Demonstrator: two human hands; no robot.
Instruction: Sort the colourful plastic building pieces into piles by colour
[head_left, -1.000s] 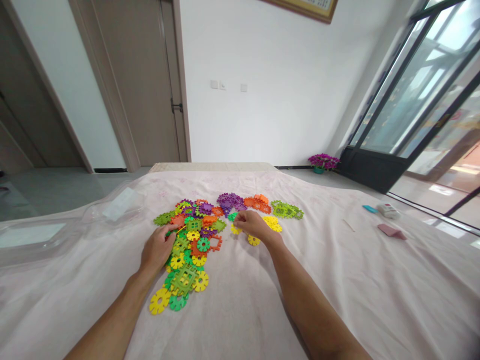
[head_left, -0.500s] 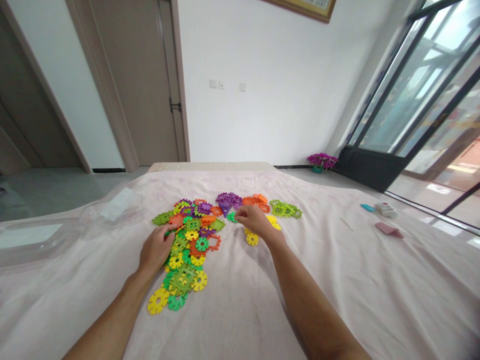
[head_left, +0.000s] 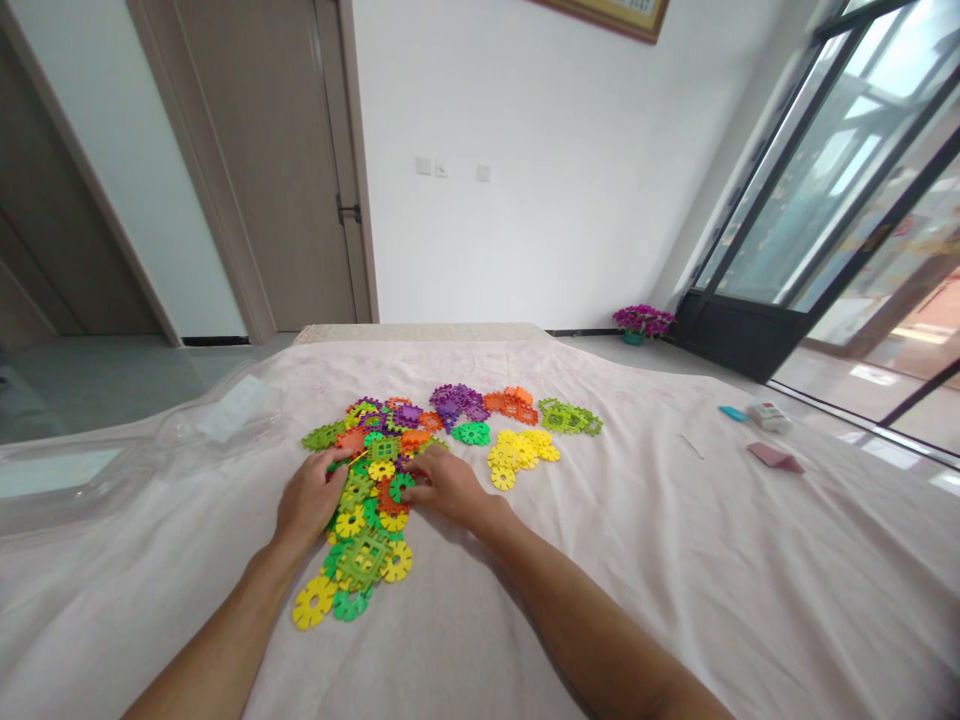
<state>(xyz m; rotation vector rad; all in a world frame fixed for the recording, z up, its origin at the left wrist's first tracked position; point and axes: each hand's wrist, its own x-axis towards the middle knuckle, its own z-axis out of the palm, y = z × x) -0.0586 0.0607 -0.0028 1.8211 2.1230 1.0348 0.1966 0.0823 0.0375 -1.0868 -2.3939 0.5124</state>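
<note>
A mixed pile of plastic snowflake and square-frame building pieces [head_left: 365, 555] lies before me, in yellow, greens, orange and purple. My left hand [head_left: 309, 497] rests at the pile's left side, fingers closed on a thin yellow piece [head_left: 359, 458] seen edge-on. At the right side of the pile, my right hand [head_left: 454, 487] has its thumb and fingers apart, the thumb touching or just beside a green notched disc [head_left: 402, 487]. Separate heaps lie beyond: purple pieces [head_left: 457, 403], orange pieces [head_left: 513, 406], lime-green pieces [head_left: 570, 417], green discs [head_left: 472, 433] and yellow discs [head_left: 517, 450].
A pale pink cloth [head_left: 645, 560] covers the surface. Clear plastic packaging [head_left: 150, 450] lies at the left. Towards the right are a pink folded item [head_left: 775, 457], a small white box [head_left: 769, 417] and a blue item [head_left: 733, 413].
My right hand has moved left and nearer, from the green discs to the mixed pile. The green and yellow heaps are now uncovered. My left hand stays in place.
</note>
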